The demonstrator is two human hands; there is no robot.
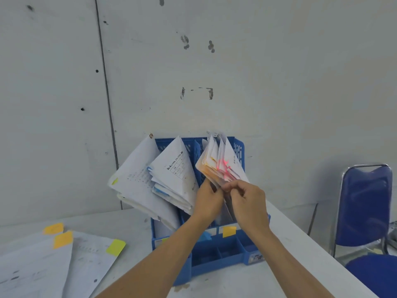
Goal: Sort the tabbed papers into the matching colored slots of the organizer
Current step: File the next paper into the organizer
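Grey wall (279, 82) behind our white table (287, 261) | organizer (217, 262) stands against it | our left hand (209, 198) and right hand (247, 203), fingers curled, pinch the orange- and pink-tabbed papers (217, 166) standing in its right slots | loose sheets (38, 267) lie left.

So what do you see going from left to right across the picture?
Loose papers with orange and yellow tabs → yellow-tabbed stack → blue-tabbed stack → orange and pink tabbed stack → blue chair.
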